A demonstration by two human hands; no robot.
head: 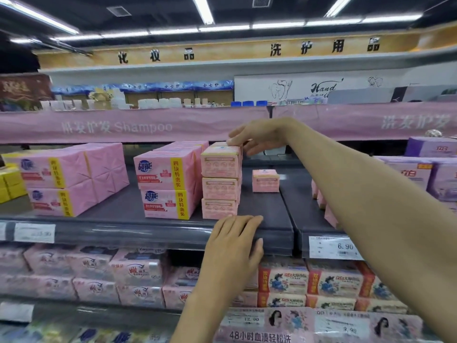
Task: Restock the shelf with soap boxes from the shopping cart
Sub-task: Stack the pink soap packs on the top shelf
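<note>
Soap box (220, 163), pink rectangular cardboard, tops a stack (220, 194), right hand (257, 138) gripping it.

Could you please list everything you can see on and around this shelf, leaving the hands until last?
soap stack: three boxes high, pink, front of the middle shelf
lone box: one, pink, further back, right of the stack
four-packs: two piles, each two high in front, pink with yellow bands, left of the stack
yellow packs: count unclear, yellow, far left
purple packs: several, purple, far right
shelf: one, dark grey
6.90 tag: one, white, shelf edge at right
lower packs: many, pink at left, orange at right, shelf below
banner: one, pink, above, reads Shampoo
left hand: rests on the shelf edge
right hand: grips the top box of the stack
</note>
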